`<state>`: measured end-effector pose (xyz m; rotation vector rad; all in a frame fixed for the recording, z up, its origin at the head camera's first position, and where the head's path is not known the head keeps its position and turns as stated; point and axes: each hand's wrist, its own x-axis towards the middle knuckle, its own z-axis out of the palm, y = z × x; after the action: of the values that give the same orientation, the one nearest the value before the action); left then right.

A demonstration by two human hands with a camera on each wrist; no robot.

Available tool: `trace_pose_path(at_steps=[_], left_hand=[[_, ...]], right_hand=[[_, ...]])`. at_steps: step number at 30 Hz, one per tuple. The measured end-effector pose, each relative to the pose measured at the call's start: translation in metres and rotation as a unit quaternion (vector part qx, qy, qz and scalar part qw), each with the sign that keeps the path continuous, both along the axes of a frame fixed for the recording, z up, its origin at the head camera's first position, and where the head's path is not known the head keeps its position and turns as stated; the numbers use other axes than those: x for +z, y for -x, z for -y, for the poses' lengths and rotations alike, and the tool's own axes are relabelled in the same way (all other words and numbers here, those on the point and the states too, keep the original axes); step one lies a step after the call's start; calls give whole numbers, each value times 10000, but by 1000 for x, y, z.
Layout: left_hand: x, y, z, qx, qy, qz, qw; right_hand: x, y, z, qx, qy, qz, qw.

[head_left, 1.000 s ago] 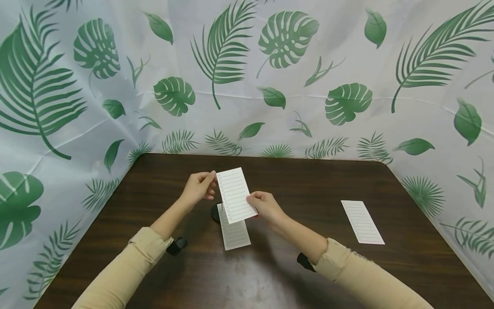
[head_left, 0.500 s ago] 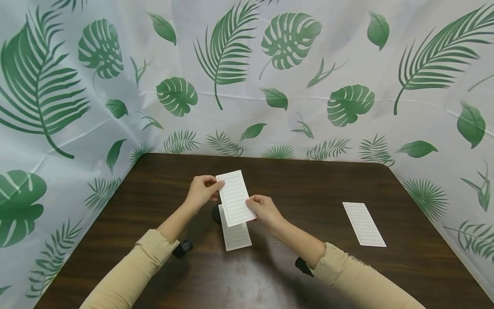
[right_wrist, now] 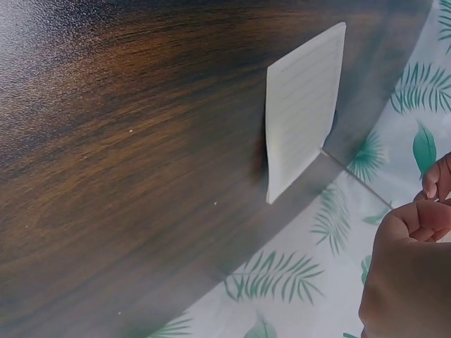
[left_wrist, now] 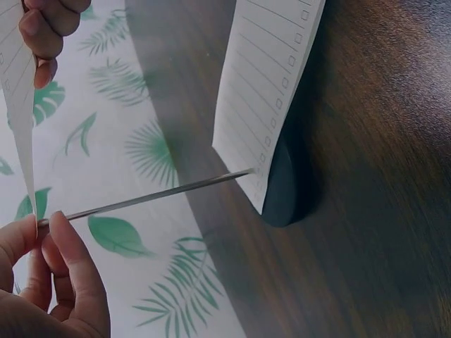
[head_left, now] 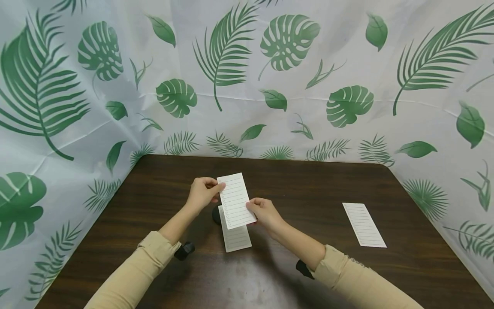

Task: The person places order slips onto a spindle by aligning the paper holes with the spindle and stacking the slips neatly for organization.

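Observation:
A white checklist sheet (head_left: 236, 206) with ruled lines and small boxes is held up over the table. My left hand (head_left: 201, 193) pinches its upper left corner, thumb on the printed face. The right hand (head_left: 267, 216) grips the sheet's right edge between thumb and fingers. Below stands a bill spike with a black round base (left_wrist: 284, 186) and a thin metal rod (left_wrist: 151, 199). Several similar sheets (left_wrist: 257, 91) are threaded on the rod, low at the base. In the left wrist view the rod's tip meets the held sheet's corner, right at my left fingertips.
Another lined sheet (head_left: 364, 224) lies flat on the right side of the dark wooden table (head_left: 308, 184). A white curtain (head_left: 247, 120) with green leaves hangs behind the table and along its sides. Black straps (head_left: 184, 251) are on both wrists.
My left fingers have shifted from the sheet's corner edge to overlapping it, thumb now on the front. The held sheet has come down slightly. The right hand keeps its grip.

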<state>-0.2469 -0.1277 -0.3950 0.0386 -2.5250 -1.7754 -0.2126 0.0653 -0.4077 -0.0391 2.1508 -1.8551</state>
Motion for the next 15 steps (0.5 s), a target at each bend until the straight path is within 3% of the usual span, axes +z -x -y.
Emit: trace_pose_path(at_steps=[6, 15], left_hand=[[-1, 3, 3, -56, -128, 357, 9993], [-2, 5, 9, -196, -813, 1148, 9899]], right_hand=[[2, -1, 1, 94, 22, -34, 9999], [-1, -3, 3, 131, -1, 44, 9999]])
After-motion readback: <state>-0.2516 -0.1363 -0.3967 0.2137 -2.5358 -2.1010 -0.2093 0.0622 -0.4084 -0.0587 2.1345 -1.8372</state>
